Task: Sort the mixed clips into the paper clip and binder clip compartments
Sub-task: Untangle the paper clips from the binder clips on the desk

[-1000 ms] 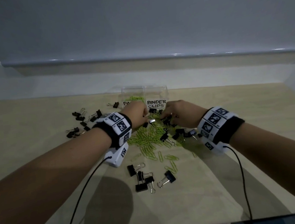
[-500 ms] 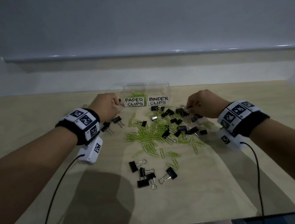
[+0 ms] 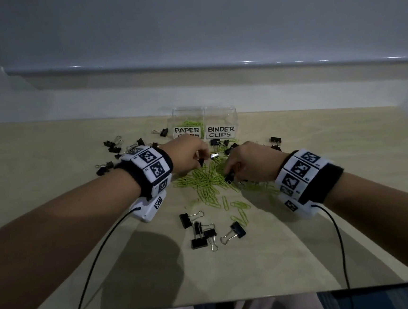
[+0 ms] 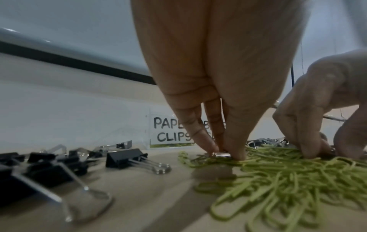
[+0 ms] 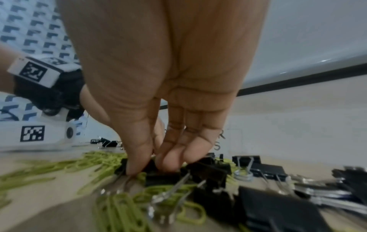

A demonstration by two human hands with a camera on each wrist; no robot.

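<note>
Overhead, hands hide the grips; wrist views show left hand [image 4: 214, 78] pinching a silver clip handle [image 4: 220, 154], right hand [image 5: 158, 75] a black binder clip [image 5: 158, 174].

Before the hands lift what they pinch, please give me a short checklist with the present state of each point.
1. Left hand pinches a binder clip at the edge of the green paper clips: ok.
2. Right hand fingers grip a black binder clip: ok.
3. No paper clip caught in either pinch: cannot tell.
4. BINDER CLIPS compartment open at the top: ok.
5. Way to that compartment free: ok; only loose clips lie before it.
6. PAPER CLIPS compartment holds only green paper clips: ok, as far as visible.
</note>
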